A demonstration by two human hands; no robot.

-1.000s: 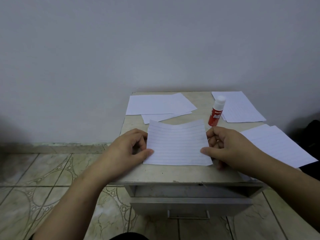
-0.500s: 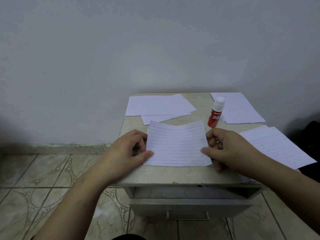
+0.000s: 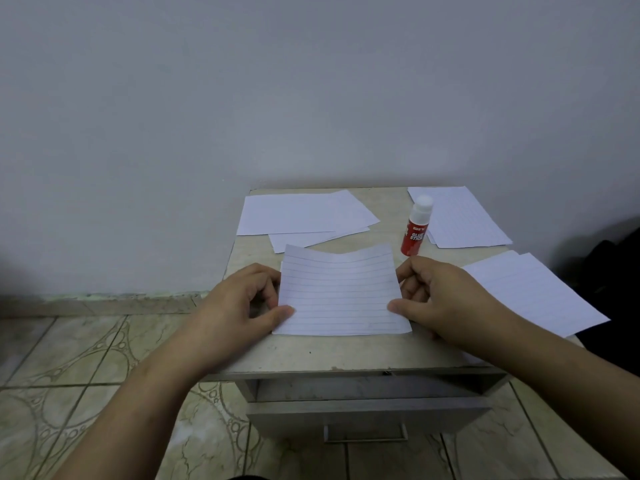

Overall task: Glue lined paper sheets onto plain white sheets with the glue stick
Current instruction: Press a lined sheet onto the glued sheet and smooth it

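At table centre, the lined sheet (image 3: 341, 292) sat pinched by both side edges: left hand (image 3: 242, 303) at 9 o'clock, right hand (image 3: 440, 299) at 3, thumbs on top, far edge bowed up. Best move, I'd judge: square it first, then flatten from the centre outward to avoid creases. Glue stick (image 3: 415, 226) stood capped at 1 o'clock. The drawer (image 3: 367, 410) hung slightly open at 6, contents hidden.

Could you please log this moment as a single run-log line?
step: positioning lined sheet | left hand: pinches left edge | right hand: pinches right edge | glue stick: capped, upright, untouched
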